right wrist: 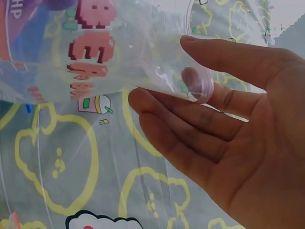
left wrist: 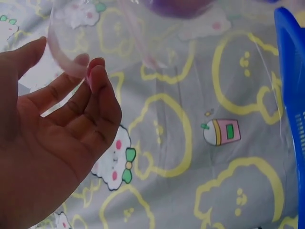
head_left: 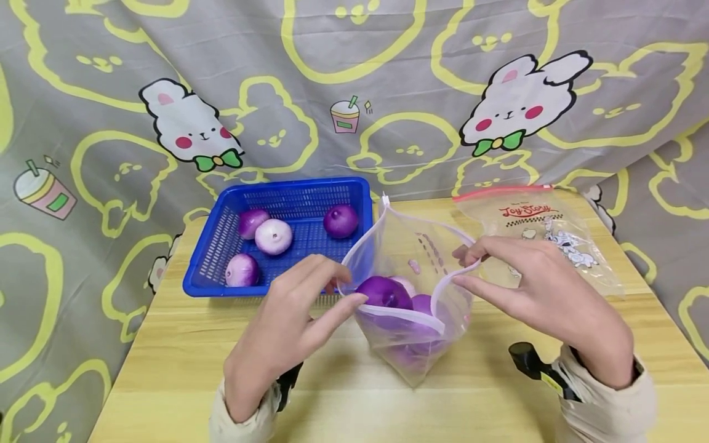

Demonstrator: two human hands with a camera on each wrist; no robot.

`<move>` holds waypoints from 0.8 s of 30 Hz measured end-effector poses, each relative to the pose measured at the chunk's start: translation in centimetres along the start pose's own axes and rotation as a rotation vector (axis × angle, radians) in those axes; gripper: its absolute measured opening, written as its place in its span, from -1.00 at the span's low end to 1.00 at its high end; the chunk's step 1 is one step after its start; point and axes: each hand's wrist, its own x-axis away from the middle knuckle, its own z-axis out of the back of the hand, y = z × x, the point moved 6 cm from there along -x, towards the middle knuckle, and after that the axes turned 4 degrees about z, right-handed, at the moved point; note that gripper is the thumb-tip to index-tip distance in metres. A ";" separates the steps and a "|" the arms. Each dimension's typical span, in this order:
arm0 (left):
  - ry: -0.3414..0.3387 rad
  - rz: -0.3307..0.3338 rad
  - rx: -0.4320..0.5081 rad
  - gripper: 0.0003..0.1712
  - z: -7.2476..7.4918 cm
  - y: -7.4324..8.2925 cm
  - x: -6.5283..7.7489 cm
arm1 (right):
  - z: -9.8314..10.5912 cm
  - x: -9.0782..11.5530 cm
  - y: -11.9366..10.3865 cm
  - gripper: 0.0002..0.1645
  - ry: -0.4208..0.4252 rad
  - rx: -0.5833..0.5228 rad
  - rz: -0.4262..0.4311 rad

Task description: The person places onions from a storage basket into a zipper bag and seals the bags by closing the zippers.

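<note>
A clear zip bag (head_left: 421, 246) with a pale lilac zip edge stands with its mouth spread wide in the head view. Purple onions (head_left: 382, 292) lie inside it. My left hand (head_left: 290, 326) holds the bag's left rim, its fingers curled at the edge and the thumb near the front zip strip. At the right rim, my right hand (head_left: 540, 286) holds the edge between thumb and fingers. The right wrist view shows red lettering (right wrist: 93, 40) on the bag's side and a fingertip behind the clear rim. Thumb and fingers of the left hand (left wrist: 62, 119) stand apart around the rim in its wrist view.
Behind the left hand sits a blue plastic basket (head_left: 310, 246) with several onions, among them a purple one (head_left: 340, 221) and a paler one (head_left: 274, 236). Another zip bag (head_left: 534, 224) with a red zip lies flat at the back right of the wooden table (head_left: 166, 369). A patterned cloth (head_left: 388, 67) hangs behind.
</note>
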 end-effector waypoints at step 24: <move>-0.015 0.275 -0.189 -0.90 1.5 -8.4 2.6 | 0.8 -0.1 -1.3 -0.76 0.112 0.091 0.071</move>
